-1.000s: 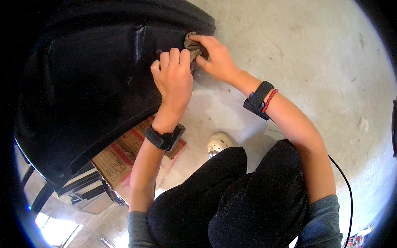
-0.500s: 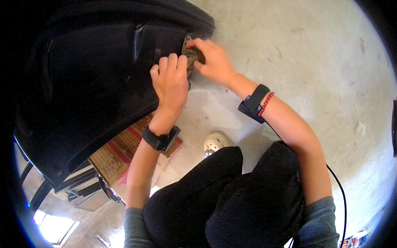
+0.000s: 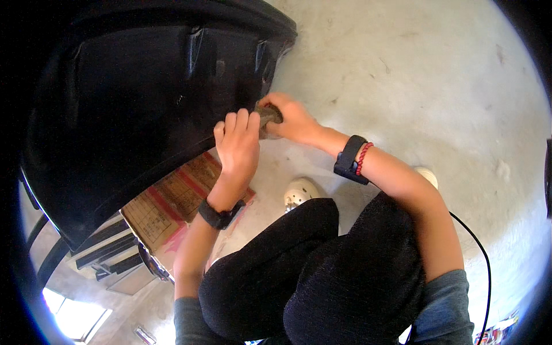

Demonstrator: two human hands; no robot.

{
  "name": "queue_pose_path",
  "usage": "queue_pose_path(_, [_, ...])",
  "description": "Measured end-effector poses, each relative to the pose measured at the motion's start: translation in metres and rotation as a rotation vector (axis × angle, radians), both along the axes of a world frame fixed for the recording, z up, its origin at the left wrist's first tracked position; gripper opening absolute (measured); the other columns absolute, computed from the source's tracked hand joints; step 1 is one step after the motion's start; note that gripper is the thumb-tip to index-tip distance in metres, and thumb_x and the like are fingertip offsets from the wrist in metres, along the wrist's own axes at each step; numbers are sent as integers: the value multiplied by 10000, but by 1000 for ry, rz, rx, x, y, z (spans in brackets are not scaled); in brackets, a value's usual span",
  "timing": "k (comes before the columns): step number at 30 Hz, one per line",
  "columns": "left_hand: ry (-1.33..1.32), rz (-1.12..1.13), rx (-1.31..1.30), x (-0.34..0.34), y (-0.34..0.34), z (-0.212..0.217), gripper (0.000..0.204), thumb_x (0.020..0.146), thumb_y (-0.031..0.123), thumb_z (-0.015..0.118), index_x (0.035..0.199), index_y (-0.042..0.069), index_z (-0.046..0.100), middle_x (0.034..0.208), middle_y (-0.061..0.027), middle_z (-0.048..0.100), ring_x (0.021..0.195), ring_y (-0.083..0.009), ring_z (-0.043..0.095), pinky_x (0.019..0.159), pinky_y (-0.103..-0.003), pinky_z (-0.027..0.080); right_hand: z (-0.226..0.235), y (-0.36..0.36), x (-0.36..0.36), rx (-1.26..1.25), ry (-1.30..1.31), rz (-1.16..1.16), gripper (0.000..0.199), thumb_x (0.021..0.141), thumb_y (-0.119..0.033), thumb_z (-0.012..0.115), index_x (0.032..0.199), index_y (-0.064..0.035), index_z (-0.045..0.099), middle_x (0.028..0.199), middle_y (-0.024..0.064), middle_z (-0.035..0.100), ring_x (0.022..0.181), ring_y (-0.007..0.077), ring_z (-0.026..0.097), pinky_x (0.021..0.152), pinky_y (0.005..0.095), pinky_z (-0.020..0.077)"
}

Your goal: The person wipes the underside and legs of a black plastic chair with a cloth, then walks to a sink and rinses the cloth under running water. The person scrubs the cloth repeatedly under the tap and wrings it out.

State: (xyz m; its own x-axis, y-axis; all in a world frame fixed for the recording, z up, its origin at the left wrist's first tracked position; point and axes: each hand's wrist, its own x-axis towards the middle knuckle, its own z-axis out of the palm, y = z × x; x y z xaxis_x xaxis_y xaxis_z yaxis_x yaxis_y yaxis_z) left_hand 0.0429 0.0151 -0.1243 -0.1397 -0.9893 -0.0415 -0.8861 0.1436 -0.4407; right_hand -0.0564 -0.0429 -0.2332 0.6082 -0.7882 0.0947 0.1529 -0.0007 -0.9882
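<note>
A large black moulded panel (image 3: 144, 109) with a curved rim and raised ribs fills the upper left. At its near right edge, a crumpled grey-brown rag (image 3: 268, 118) is bunched between my hands. My right hand (image 3: 292, 122) grips the rag from the right, thumb and fingers curled round it. My left hand (image 3: 238, 144) is closed on the rag's left side, its knuckles in front of the panel; its thumb and the held part of the rag are hidden. Both wrists wear black straps.
Under the panel lies a brown cardboard box (image 3: 152, 221) with red stripes. Black slatted parts (image 3: 109, 247) stand beyond it at the lower left. My cream clog (image 3: 300, 192) rests on the concrete floor (image 3: 414, 86). A black cable (image 3: 483, 259) hangs by my right arm.
Both hands have moved nearer to me together with the rag, along the panel's right edge. More of the panel's right end shows.
</note>
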Motion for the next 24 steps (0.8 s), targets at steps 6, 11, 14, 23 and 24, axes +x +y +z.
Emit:
queue_pose_path(6, [-7, -160, -148, -7, -76, -5, 65, 734, 131, 532, 779, 156, 493, 757, 5, 442, 792, -170, 472, 738, -313, 325, -10, -69, -4, -214, -15, -324, 351, 647, -117, 641, 973, -32, 541, 928, 160, 538, 908, 349, 516, 799, 394, 434])
queue_pose_path(11, [-169, -198, -164, 0, -86, -23, 56, 721, 137, 526, 754, 163, 489, 747, 14, 441, 773, -151, 472, 742, -298, 327, -16, -84, 11, -220, 65, -396, 362, 667, -116, 651, 1006, -46, 545, 962, 150, 549, 915, 342, 527, 799, 387, 444])
queue_pose_path(14, [-204, -191, -149, -2, -83, -26, 48, 714, 149, 527, 735, 163, 486, 740, 8, 440, 767, -149, 468, 750, -291, 329, -20, -75, 11, -198, 112, -346, 353, 674, -107, 644, 1010, -58, 547, 979, 148, 557, 916, 345, 536, 785, 389, 454])
queue_pose_path(23, [-155, -74, 148, 20, 6, -41, 85, 694, 135, 529, 774, 130, 501, 761, -20, 446, 776, -182, 469, 736, -296, 354, -29, 16, 30, -106, 224, 122, 345, 664, -106, 643, 998, -46, 580, 947, 174, 596, 869, 348, 571, 737, 374, 465])
queue_pose_path(24, [-96, -62, 164, 23, 17, -32, 87, 694, 128, 528, 777, 128, 502, 765, -21, 451, 781, -184, 472, 740, -300, 354, -26, 20, 32, -92, 179, 162, 340, 661, -108, 646, 987, -38, 580, 934, 175, 595, 860, 350, 570, 732, 375, 463])
